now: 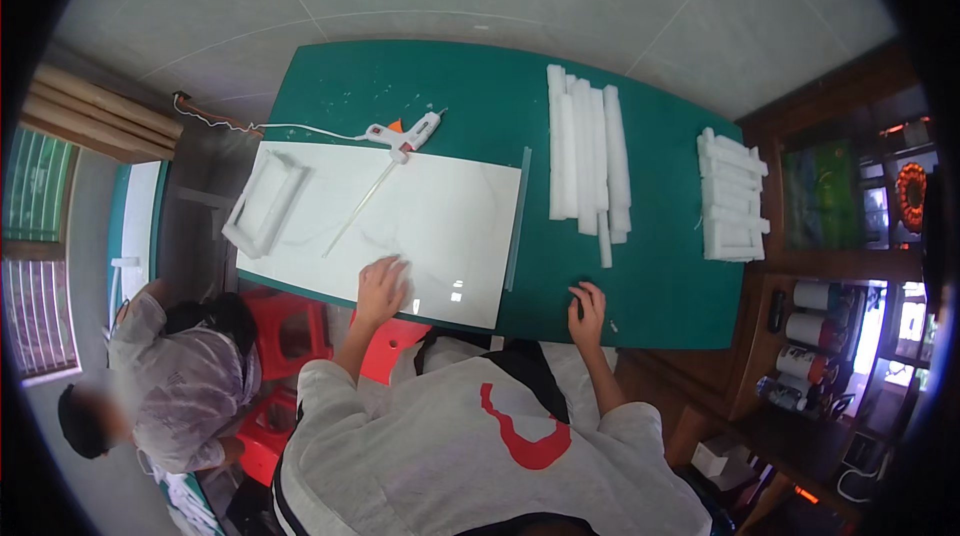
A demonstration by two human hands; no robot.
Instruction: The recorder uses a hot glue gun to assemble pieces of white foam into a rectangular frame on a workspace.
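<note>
My left hand (384, 291) rests over the near edge of a glossy white board (455, 236), fingers stretched out and slightly blurred, with nothing in them. My right hand (588, 311) is at the near edge of the green tabletop (660, 286), its fingers bent and apart, holding nothing that I can see. Beyond my left hand lies a white hot glue gun (410, 133), a long pale glue stick (360, 206) reaching from it across the board. At the board's left end sits a white foam frame (235, 233).
Several white foam strips (588, 156) lie side by side beyond my right hand. White foam frames (733, 196) are grouped at the table's right end. A translucent strip (518, 221) lies along the board's right edge. A seated person (190, 376) works at the left, near red stools (290, 331).
</note>
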